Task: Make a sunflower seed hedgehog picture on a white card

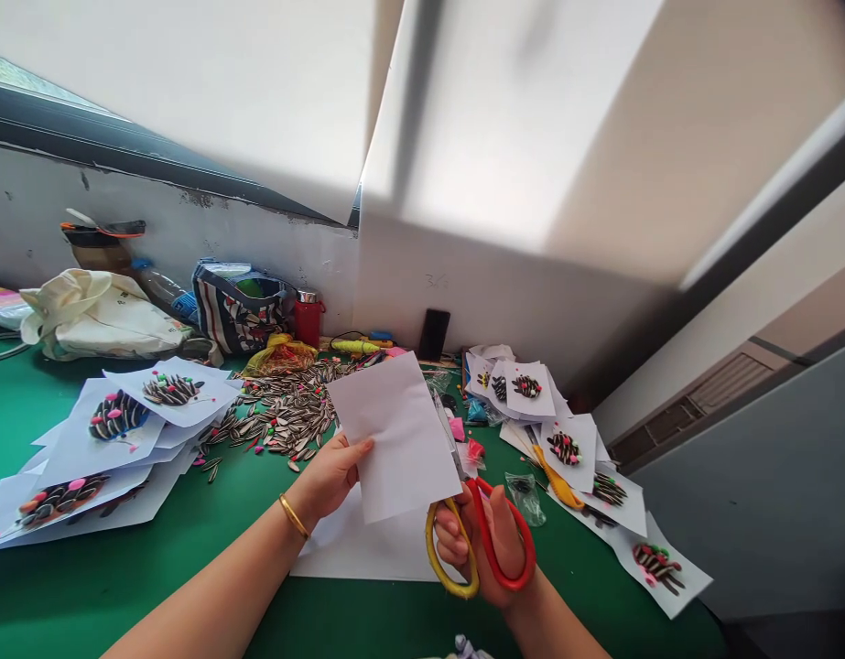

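Note:
In my left hand point(340, 478) I hold a blank white sheet of paper point(398, 439), thumb on top and fingers behind it. My right hand point(487, 540) grips a pair of scissors point(508, 572) with one yellow and one red handle loop. The blades lie along the sheet's right edge, partly hidden behind it; whether they are cutting I cannot tell. Below the held sheet, a larger white paper point(373, 554) lies flat on the green table point(209, 586). Just beyond my hands spreads a heap of striped sunflower seeds point(285, 407).
Paper cards with seed-and-clay figures are stacked at left point(71, 448) and right point(566, 448). A yellow-handled tool point(559, 480) lies among the right cards. Along the wall stand a white cloth bag point(113, 320), a striped bag point(240, 311), a red flask point(308, 318) and a phone point(434, 335).

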A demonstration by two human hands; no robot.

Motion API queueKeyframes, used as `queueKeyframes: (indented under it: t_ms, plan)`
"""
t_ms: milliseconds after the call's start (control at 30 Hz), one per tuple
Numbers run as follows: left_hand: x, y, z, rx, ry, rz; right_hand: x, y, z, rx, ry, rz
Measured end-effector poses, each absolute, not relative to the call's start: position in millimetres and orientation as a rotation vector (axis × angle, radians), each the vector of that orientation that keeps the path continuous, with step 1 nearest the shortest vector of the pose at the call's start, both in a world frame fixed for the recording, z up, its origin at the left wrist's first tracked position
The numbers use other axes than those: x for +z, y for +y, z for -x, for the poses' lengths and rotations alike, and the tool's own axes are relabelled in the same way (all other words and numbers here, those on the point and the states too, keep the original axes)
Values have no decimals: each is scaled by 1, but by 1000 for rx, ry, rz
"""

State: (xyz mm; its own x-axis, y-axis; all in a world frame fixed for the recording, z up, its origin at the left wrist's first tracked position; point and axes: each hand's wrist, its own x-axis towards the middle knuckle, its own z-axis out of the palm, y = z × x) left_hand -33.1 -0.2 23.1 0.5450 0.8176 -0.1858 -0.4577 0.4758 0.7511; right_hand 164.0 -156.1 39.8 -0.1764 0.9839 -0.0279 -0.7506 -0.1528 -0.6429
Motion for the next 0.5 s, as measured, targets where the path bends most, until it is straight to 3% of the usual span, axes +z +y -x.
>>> queueKeyframes:
  t_ms: [233,500]
  plan:
    - [24,0,34,837,569,-687,28,-154,-165,1673,-587,467]
    - [22,-5,33,745,584,-801,39,-159,-168,1603,-676,686]
